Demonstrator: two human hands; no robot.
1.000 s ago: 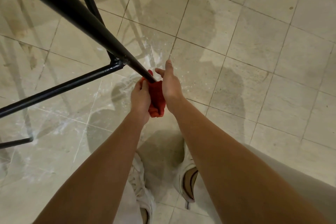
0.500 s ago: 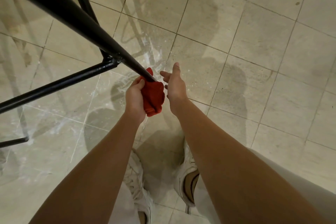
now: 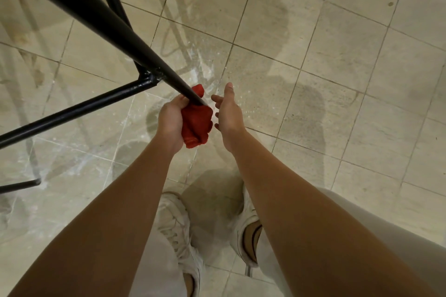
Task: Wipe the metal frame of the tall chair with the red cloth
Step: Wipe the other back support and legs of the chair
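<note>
Down low, grips the crumpled red cloth (image 3: 196, 125) in the left hand (image 3: 171, 119), with fingers curled round it and thumb over the top. Bunches that cloth round the lower end of the slanting black metal tube leg (image 3: 101, 21) of the tall chair, just below the welded joint (image 3: 147, 79) with the thin black crossbars (image 3: 72, 111). Holds the right hand (image 3: 228, 113) just beside the cloth, palm toward it, with fingers straight and loosely spread, gripping nothing. Cannot tell whether those fingertips graze the fabric. Stands in white lace-up shoes (image 3: 172, 219) on pale beige floor tiles (image 3: 337, 67) streaked with whitish marks, close to the leg's foot.
</note>
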